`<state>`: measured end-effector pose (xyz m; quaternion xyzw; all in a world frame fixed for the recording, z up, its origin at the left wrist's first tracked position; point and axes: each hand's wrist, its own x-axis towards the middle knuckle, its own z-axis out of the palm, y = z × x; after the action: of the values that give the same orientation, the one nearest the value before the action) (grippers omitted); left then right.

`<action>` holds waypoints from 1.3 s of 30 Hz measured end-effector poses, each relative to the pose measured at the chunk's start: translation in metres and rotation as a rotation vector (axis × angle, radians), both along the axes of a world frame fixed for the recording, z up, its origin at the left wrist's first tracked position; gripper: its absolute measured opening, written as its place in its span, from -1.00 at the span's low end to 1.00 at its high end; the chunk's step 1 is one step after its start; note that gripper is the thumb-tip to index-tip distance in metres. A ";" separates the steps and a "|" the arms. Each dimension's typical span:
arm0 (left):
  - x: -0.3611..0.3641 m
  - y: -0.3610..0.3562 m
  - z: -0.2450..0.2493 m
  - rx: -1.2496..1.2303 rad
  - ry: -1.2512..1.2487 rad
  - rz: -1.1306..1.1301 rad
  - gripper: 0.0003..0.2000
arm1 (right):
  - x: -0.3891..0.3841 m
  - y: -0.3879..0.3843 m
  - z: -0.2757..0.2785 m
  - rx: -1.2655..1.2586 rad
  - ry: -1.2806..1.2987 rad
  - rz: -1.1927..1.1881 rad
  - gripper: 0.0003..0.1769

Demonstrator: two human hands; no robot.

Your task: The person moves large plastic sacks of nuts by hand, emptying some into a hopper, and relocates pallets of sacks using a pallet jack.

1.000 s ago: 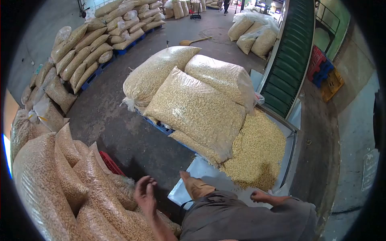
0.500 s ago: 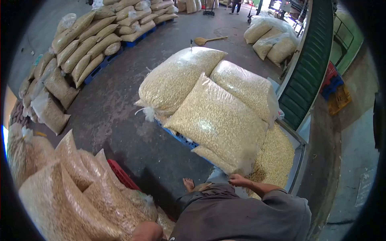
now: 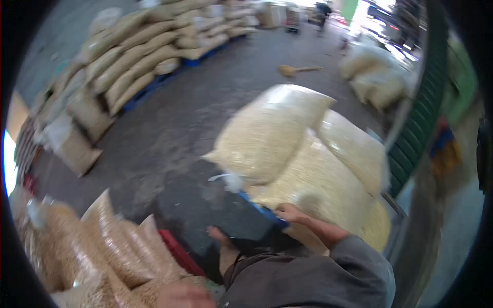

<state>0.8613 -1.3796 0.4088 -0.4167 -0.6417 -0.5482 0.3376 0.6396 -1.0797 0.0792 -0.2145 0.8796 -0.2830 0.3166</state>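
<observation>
My right hand (image 3: 289, 212) is closed in front of the near clear plastic sack (image 3: 328, 187) of pale kernels, close to its lower left edge and above a blue pallet (image 3: 272, 216). What it grips, if anything, is hidden. My left hand (image 3: 186, 294) is smeared by motion at the bottom edge, beside filled sacks (image 3: 102, 256) of browner kernels; its fingers do not show clearly. Two more pale sacks lie behind the near one: a tied sack (image 3: 272, 133) at left and another sack (image 3: 354, 149) at right.
Loose kernels (image 3: 379, 226) fill a metal-edged bin on the right, below a green conveyor belt (image 3: 423, 128). Stacked sacks (image 3: 138, 51) stand on blue pallets at the back left. A wooden scoop (image 3: 288, 70) lies on the floor. Far off stands a person (image 3: 322, 18).
My view has swung left, so the sacks appear farther right and lower. My right hand has shifted from the near sack's lower right corner to its left edge. My left hand is now blurred.
</observation>
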 end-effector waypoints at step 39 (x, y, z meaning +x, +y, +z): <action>-0.320 -0.613 -0.462 0.999 -1.863 1.101 -0.63 | -0.464 -0.514 -0.016 -0.081 -0.175 -0.433 -0.60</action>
<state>0.5411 -1.9931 -0.0527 0.6507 -0.4480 -0.6105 0.0564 0.1754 -1.5935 0.0633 -0.0082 0.8622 -0.3968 0.3147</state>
